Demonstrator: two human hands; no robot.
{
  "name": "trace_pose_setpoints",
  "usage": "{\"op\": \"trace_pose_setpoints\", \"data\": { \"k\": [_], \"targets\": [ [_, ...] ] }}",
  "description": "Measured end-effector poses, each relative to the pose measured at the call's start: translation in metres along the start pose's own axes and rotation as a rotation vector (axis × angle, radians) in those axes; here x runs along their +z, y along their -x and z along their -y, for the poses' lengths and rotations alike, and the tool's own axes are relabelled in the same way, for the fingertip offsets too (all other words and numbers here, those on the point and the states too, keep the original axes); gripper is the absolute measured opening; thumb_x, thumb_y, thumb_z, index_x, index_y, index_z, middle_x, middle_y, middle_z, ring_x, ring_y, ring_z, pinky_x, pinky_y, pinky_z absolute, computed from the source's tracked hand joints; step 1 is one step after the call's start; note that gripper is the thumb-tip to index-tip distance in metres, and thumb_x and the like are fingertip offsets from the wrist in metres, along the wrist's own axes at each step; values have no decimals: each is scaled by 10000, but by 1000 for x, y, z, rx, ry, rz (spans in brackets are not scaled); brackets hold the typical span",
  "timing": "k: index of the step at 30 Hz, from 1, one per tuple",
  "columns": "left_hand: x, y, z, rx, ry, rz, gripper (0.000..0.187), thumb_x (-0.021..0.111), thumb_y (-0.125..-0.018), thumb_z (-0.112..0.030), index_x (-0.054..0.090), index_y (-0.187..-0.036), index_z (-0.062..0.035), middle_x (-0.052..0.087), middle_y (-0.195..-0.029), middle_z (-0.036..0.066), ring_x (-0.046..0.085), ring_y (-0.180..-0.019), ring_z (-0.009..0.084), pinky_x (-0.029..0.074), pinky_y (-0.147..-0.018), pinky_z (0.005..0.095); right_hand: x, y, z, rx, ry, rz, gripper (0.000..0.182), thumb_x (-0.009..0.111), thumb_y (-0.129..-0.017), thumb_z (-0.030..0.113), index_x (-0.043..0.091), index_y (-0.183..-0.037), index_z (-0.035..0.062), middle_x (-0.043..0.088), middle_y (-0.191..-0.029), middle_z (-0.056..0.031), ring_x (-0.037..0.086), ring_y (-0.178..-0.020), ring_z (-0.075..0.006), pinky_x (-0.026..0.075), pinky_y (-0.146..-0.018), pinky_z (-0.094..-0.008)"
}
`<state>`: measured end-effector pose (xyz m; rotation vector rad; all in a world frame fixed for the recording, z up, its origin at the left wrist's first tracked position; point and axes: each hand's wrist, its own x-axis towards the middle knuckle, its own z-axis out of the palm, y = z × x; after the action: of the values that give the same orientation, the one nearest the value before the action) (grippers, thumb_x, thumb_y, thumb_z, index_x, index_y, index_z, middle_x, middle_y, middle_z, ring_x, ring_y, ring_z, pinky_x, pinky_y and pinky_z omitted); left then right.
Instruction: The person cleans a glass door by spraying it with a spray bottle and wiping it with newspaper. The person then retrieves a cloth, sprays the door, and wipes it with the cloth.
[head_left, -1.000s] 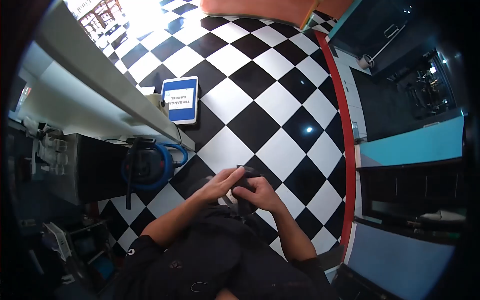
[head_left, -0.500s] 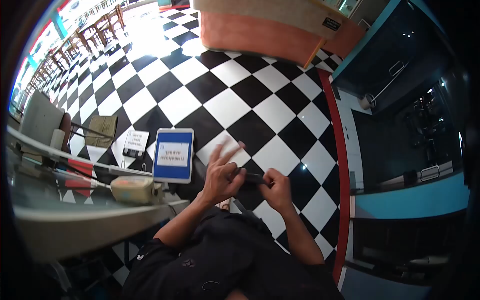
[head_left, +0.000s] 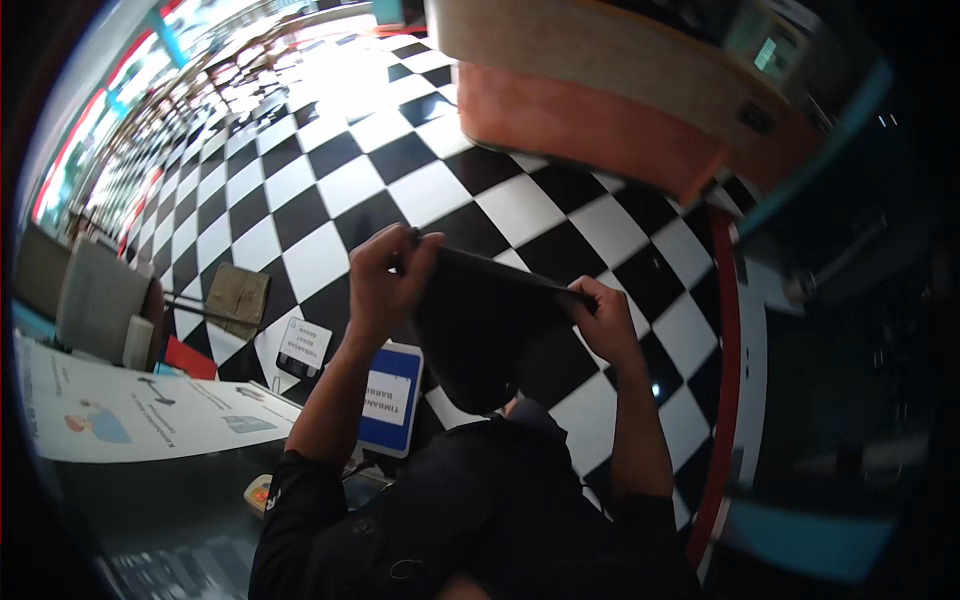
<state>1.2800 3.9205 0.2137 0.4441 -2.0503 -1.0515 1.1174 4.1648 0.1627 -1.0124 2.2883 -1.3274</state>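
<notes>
Holds black cloth (head_left: 490, 335) at mid-scene between left hand (head_left: 383, 285) and right hand (head_left: 606, 317), above glossy checkered floor (head_left: 522, 214). Curls fingers of both hands closed, pinching opposite ends of its top edge. Runs taut along that edge, from far left to nearer right; hangs soft and rounded toward near side. Includes blue board (head_left: 385, 437) with white label (head_left: 388, 396), near left, and olive fabric (head_left: 240, 297), farther left

A glossy floor (head_left: 520, 215) of black and white checkered tiles carries a white-rimmed blue platform (head_left: 388, 432) bearing a paper label (head_left: 388, 394); near it lie a smaller labelled device (head_left: 303, 345) and what seems, small as it shows, a folded olive cloth (head_left: 240, 288).
</notes>
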Motion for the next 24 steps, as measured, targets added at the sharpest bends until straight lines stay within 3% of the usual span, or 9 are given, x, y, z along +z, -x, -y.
{"op": "trace_pose_setpoints", "data": {
  "k": [3, 10, 13, 14, 15, 16, 20, 22, 24],
  "targets": [
    [-32, -75, 50, -14, -135, -236, 421, 729, -909, -146, 417, -638, -62, 372, -615, -45, 321, -608, 39, 258, -523, 250, -2, -142, 14, -50, -201, 314, 332, 773, -869, 315, 690, -871, -6, 670, -693, -43, 571, -661, -46, 473, -600, -269],
    [-135, -174, 173, -181, -327, -638, 495, 798, -868, -188, 384, -617, -81, 369, -573, -75, 327, -574, 37, 246, -510, 249, 106, -443, 53, -171, -84, 1073, 334, 714, -932, 291, 721, -944, -43, 664, -737, -11, 569, -692, -68, 471, -639, -263],
    [-153, -202, 251, -227, -264, -603, 303, 816, -823, -99, 526, -904, -69, 506, -731, -39, 461, -682, 42, 387, -626, 207, 171, -540, 60, -164, -214, 1062, 347, 666, -963, 291, 713, -977, -53, 674, -790, -12, 577, -678, -66, 473, -620, -238],
    [-153, -218, 282, -153, -136, -647, 358, 819, -808, -64, 562, -1057, -59, 550, -807, -21, 517, -741, 50, 439, -691, 198, 194, -569, 56, -96, -283, 1071, 358, 670, -960, 299, 710, -992, -55, 685, -808, -24, 596, -686, -73, 487, -628, -237],
    [-155, -236, 294, -355, -94, -622, 626, 810, -794, -14, 481, -1324, -45, 586, -942, 4, 584, -878, 84, 479, -828, 218, 214, -598, 52, -23, -351, 1073, 371, 675, -956, 308, 706, -1007, -58, 696, -825, -36, 615, -694, -80, 500, -637, -236],
    [-145, -265, 319, -297, 111, -713, 672, 808, -799, -23, 462, -1376, -29, 621, -942, 17, 610, -870, 98, 498, -795, 245, 233, -625, 50, 55, -419, 1070, 384, 679, -953, 316, 703, -1022, -60, 707, -843, -49, 634, -702, -87, 514, -646, -235],
    [-89, -397, 387, -572, -161, -691, 322, 842, -808, -210, 671, -997, -14, 702, -887, 71, 665, -759, 149, 536, -689, 286, 300, -715, 48, 391, -513, 1010, 423, 696, -936, 356, 680, -1004, -60, 719, -864, -82, 675, -723, -129, 549, -683, -259],
    [-43, -461, 430, -354, -98, -480, 250, 795, -835, -163, 676, -986, -3, 714, -848, 132, 724, -787, 219, 571, -673, 334, 320, -762, 59, 511, -655, 994, 418, 696, -937, 356, 658, -1068, -39, 711, -922, -76, 667, -763, -125, 544, -701, -259],
    [-11, -521, 458, -192, -255, -292, 221, 761, -830, -105, 682, -1008, 1, 705, -996, 190, 727, -874, 306, 583, -779, 356, 327, -815, 75, 308, -631, 888, 402, 691, -943, 341, 641, -1112, -20, 701, -977, -76, 661, -795, -121, 540, -723, -256]
  ]
}}
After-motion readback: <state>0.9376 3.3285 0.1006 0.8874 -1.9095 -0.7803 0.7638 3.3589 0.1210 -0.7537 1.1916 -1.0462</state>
